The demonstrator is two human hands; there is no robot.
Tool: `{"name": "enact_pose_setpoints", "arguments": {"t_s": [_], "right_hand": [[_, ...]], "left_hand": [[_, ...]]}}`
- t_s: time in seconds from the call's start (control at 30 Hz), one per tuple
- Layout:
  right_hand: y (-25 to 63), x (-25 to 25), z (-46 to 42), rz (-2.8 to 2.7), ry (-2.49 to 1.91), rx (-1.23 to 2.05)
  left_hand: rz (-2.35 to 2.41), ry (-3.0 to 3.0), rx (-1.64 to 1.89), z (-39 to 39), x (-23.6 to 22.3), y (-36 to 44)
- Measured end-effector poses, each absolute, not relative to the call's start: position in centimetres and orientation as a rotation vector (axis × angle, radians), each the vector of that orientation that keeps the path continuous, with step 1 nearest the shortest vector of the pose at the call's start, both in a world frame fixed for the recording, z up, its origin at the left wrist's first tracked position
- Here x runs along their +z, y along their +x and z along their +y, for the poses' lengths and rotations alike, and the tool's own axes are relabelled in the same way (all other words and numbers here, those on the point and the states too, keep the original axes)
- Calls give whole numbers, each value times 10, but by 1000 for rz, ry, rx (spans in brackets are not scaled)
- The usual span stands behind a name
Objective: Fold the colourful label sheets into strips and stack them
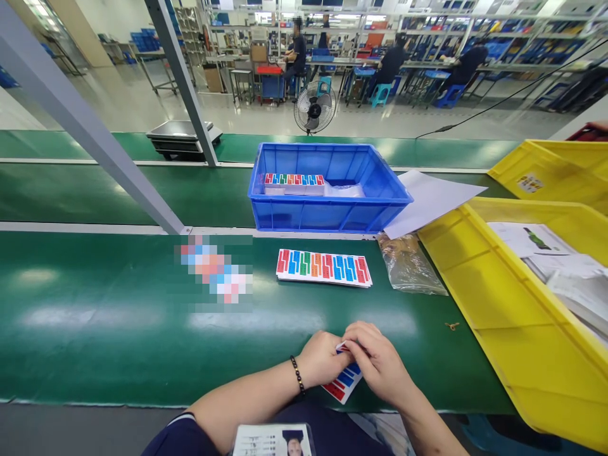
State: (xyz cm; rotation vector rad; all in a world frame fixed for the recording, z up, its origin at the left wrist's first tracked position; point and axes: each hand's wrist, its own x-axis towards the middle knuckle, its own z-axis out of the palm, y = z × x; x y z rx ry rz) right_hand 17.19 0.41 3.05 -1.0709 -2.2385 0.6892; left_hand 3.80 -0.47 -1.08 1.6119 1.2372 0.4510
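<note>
Roughly, one spatial fact governs: printed strip (345, 384) low centre-right of frame, between the two hands and touching both. Visible part slants, lower left to upper right; loose end points down toward the near edge of the worktop (118, 354). Upper end partly hidden among fingers, so full long axis cannot be read.

Left hand (322, 360): narrow, closed on the strip from its left side. Right hand (380, 364): fingers bent and drawn together, thumb and fingertips at the strip's upper end; exact grip depth can't be told.

Second relation: stack of printed strips (323, 268), flat at frame centre, above both hands, apart from them. Long axis nearly crosswise, right end slightly lower. Its middle sits straight above the left hand, its right end above the right hand. Neither hand clearly nearer. Blue bin (327, 215) just beyond the stack.
</note>
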Motion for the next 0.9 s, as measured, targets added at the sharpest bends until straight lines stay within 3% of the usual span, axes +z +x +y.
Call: {"name": "enact_pose_setpoints", "arguments": {"t_s": [0.4,0.7,0.9], "right_hand": [[175,32,9,-2148,-1164,906],[172,24,11,-2055,-1266,804],[195,23,15,-1725,-1355,1073]], "left_hand": [[1201,1391,531,-4,-11,37],[1155,1138,635,-2,-17,38],[996,703,819,0,-10,36]]}}
